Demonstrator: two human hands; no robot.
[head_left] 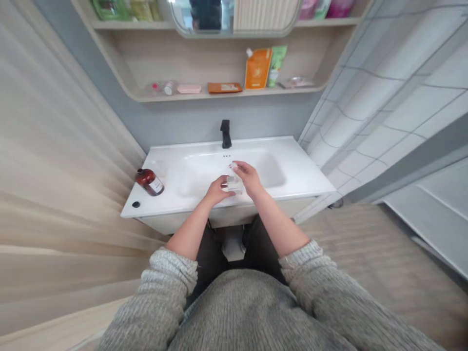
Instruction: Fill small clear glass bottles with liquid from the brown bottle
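My left hand (pixel 215 191) is closed around a small clear bottle (pixel 234 185) at the front of the white sink (pixel 272 170). Just above the bottle, my right hand (pixel 249 178) pinches a small whitish top (pixel 233 166). I cannot tell whether this top is joined to the bottle or apart from it. To the left on the counter, a brown bottle (pixel 148 182) with a white label leans or lies tilted, its neck uncapped. A small black cap (pixel 136 204) lies near the counter's front left corner.
A black faucet (pixel 225 135) stands behind the basin. Above it, a shelf (pixel 175 97) carries an orange pouch (pixel 258 69), a green tube (pixel 277 66), an orange flat packet (pixel 224 87) and a pink case (pixel 189 88). A mirror hangs higher; tiled wall is at right.
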